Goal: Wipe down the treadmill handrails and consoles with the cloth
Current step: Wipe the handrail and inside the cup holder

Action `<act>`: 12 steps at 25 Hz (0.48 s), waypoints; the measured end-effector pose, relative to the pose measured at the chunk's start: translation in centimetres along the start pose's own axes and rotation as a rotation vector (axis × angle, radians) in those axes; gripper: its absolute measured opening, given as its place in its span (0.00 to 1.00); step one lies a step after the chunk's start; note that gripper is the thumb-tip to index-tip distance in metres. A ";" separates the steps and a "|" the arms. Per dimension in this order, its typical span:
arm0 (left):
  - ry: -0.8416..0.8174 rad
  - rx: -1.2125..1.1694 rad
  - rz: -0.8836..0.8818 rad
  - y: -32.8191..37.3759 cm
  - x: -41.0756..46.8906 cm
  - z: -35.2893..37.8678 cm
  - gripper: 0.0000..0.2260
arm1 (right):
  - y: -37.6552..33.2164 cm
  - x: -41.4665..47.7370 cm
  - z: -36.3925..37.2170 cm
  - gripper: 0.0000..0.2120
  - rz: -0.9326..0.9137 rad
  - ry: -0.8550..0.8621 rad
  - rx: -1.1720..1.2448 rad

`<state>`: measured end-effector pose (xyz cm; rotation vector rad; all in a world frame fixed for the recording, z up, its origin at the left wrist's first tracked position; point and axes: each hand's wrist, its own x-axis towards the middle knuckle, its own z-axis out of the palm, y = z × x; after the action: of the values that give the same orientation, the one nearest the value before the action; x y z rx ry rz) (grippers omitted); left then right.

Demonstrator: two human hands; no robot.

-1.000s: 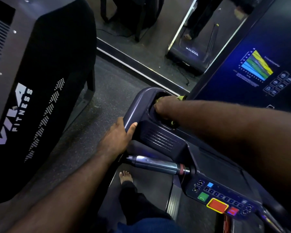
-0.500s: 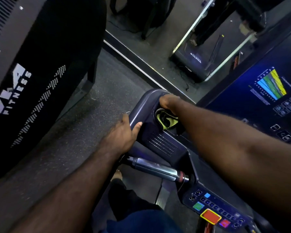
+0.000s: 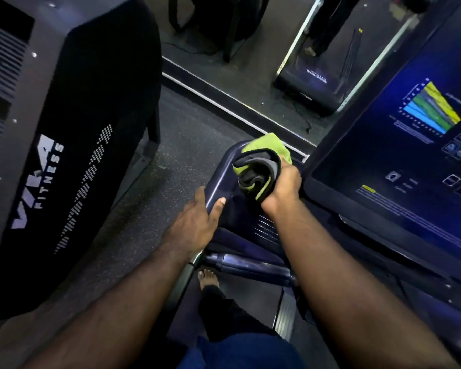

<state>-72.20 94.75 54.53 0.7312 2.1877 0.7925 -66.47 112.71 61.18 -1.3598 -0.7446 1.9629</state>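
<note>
My right hand (image 3: 284,186) grips a bunched green and black cloth (image 3: 261,166) and presses it on the top of the dark console side housing (image 3: 225,171) of the treadmill. On the housing's left edge rests my left hand (image 3: 197,222), thumb on top and fingers down its side. Just below the housing a shiny handrail grip (image 3: 248,266) runs rightward. The lit console screen (image 3: 410,145) fills the right side.
A neighbouring black machine marked "VIA FITNESS" (image 3: 64,145) stands close on the left across a strip of dark speckled floor (image 3: 181,145). A mirror (image 3: 250,57) lines the wall ahead. My bare foot (image 3: 208,279) stands on the treadmill deck below.
My right hand has drawn the cloth up out of the housing's recess onto its top, so more cloth shows. The view has shifted left; the button panel has left the frame.
</note>
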 end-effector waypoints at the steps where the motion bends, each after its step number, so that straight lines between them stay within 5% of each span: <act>1: 0.006 0.009 -0.001 0.0 -0.1 -0.1 0.37 | -0.2 -0.9 0.0 0.13 0.056 -0.130 0.036; 5: 0.014 0.021 0.011 0.2 -0.2 -0.1 0.36 | -2.2 -2.6 0.4 0.20 0.136 -0.374 0.054; 8: 0.022 0.028 -0.003 0.0 -0.1 -0.1 0.36 | -4.1 -2.3 1.2 0.11 0.159 -0.366 -0.151; 10: 0.024 0.046 0.007 0.0 -0.1 -0.1 0.35 | -4.1 -1.5 1.7 0.05 -0.174 -0.202 -0.899; 12: 0.017 0.062 0.016 0.3 -0.2 -0.2 0.35 | -2.9 -1.0 1.1 0.23 -0.479 -0.143 -1.627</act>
<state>-72.15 94.73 54.90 0.7765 2.2326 0.7445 -66.69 113.68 64.25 -1.4659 -2.7138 0.8103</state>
